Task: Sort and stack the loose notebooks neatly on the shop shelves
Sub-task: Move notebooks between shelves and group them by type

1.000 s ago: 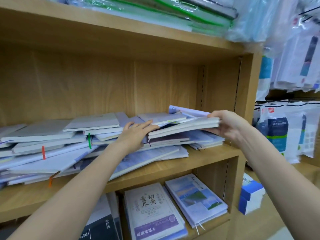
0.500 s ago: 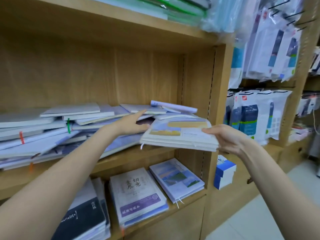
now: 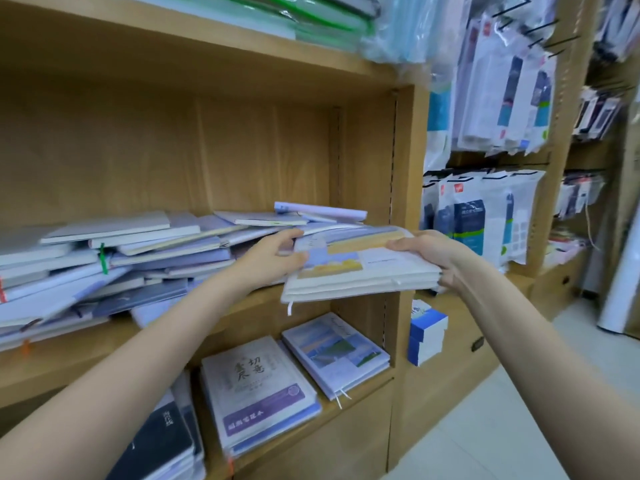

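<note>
White and blue plastic-wrapped packets [image 3: 485,223] hang on black wire hooks right of the shelving. Small blue-and-white box stack [image 3: 427,336] on low wooden ledge [image 3: 460,362]. Pale tiled floor [image 3: 502,427] below.

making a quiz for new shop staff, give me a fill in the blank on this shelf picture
1. The small stack is held by ____ hands.
2. The left hand grips the stack's ____ end.
3. The messy pile lies on the shelf ____ the book with the purple band.

Missing words: both; left; above
</note>
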Motion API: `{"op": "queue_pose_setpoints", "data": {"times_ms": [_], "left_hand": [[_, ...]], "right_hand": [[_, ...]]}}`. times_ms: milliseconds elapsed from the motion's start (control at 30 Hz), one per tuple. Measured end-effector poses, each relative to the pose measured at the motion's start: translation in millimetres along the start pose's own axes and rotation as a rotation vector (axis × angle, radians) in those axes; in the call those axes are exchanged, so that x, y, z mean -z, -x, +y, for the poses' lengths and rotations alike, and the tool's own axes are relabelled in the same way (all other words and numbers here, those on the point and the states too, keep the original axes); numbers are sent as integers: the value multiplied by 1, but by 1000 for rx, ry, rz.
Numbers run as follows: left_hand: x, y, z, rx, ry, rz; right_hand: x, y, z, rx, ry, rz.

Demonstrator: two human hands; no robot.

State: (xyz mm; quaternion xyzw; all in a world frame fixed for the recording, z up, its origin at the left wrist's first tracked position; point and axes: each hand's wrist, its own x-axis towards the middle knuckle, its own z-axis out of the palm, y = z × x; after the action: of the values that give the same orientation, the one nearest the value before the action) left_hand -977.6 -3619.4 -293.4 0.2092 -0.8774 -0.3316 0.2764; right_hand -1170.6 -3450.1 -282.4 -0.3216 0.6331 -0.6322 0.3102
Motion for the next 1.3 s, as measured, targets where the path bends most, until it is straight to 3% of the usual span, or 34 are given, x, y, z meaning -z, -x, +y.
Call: {"op": "queue_pose_setpoints", "data": {"times_ms": [100,167,333,400,600,900,1067,1200,1300], "left_hand": [[-18,5,3,174,348,-91],[-25,10,3,239,459,-102],[-49,43,-11,240,316,-177],[-70,62,-23,228,173,-229],[-134,108,-74,416,250,-410],[-142,63,-157,574,315,-236],[-162,-10,-193,516,317,-36],[-198,-33,-225,534,84,-147],[-219,-32,-247,518,-249,-326]], "right_hand": [[3,14,11,38,10,0],[5,24,22,68,9,-10],[25,56,80,81,-30,-101],[39,70,110,-18,-45,-186],[50,82,181,-300,91,-199],[13,-30,207,-304,523,-182],[2,-134,193,-47,859,-38],[-14,-191,235,50,1160,33],[-31,-190,284,-46,1355,-116]]}}
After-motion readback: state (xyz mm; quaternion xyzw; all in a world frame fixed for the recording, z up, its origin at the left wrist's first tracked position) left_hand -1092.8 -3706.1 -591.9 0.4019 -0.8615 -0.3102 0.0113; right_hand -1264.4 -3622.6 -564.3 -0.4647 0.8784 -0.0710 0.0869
